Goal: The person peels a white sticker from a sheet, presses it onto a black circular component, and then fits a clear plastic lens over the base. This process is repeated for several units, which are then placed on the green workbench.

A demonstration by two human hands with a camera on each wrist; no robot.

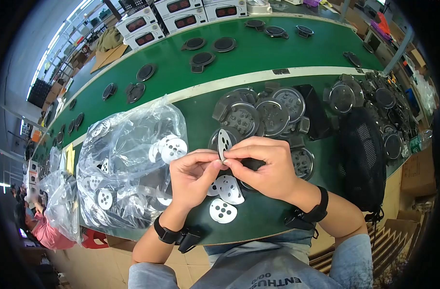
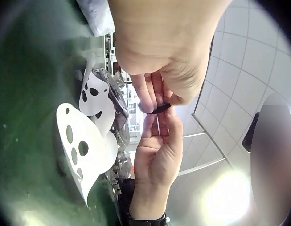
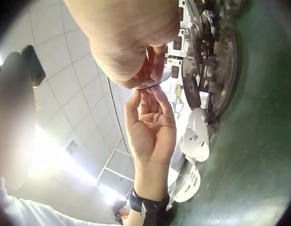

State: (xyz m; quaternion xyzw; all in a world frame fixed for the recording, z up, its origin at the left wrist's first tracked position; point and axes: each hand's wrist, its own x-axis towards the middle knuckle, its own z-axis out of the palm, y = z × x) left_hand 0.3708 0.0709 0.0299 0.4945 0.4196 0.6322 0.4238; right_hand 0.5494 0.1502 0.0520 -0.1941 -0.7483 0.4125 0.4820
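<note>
Both hands meet in front of the body in the head view, pinching one white disc with dark holes [image 1: 224,143], held on edge above the table. The left hand [image 1: 195,177] pinches its lower edge between thumb and fingers; the right hand [image 1: 265,166] pinches it from the other side. In the left wrist view the disc [image 2: 160,109] looks like a thin dark strip between the fingertips. The right wrist view shows the disc [image 3: 155,81] as a pale curved edge. Just below the hands lie several loose white perforated discs [image 1: 223,211], some overlapping.
A clear plastic bag [image 1: 128,144] with white discs lies left. Clear round housings [image 1: 273,115] are piled behind the hands, more at the far right. A black mesh bag [image 1: 363,159] lies right. Round dark parts [image 1: 224,45] stand across the green table [image 1: 273,58]; boxes [image 1: 184,21] behind.
</note>
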